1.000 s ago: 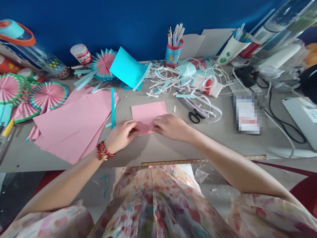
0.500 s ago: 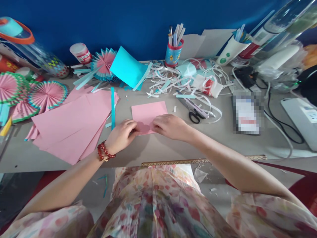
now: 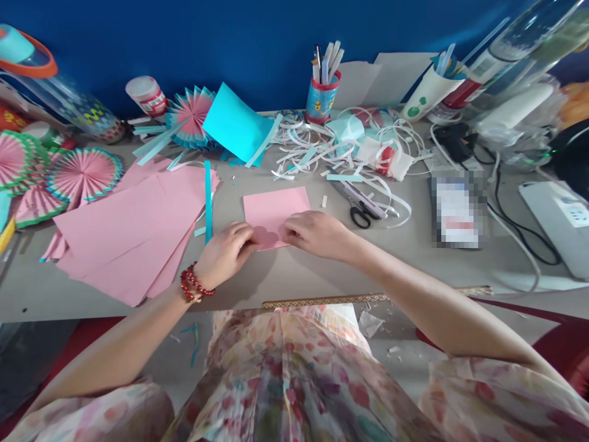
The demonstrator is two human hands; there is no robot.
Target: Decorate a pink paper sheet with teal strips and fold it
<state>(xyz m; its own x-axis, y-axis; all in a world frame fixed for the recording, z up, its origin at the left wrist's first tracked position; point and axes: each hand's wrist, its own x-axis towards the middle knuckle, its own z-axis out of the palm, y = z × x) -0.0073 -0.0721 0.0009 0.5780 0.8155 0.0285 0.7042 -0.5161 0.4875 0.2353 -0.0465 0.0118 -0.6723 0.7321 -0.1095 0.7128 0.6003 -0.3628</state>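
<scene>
A small rectangle of pink paper [image 3: 277, 212] lies on the grey table in front of me. My left hand [image 3: 233, 244] is closed at its lower left corner, thumb and fingertips pinching the near edge. At the lower right part of the same paper, my right hand [image 3: 315, 233] is closed too, its curled fingers on the sheet. Left of my left hand stands a thin blue paper strip [image 3: 208, 199], lying along a stack of larger pink sheets [image 3: 124, 227]. Black-handled scissors [image 3: 361, 215] rest to the right, beyond my right hand.
Curled white paper strips [image 3: 313, 147] heap at the back, beside a bright blue sheet [image 3: 239, 126] and a pleated paper fan [image 3: 191, 120]. A pen holder [image 3: 322, 101] stands behind. At the right are a blurred phone [image 3: 456, 212], cables and a white power strip [image 3: 559, 224].
Both hands stay on the small pink paper in nearly the same pose. The view has shifted very slightly; nothing else visibly differs.
</scene>
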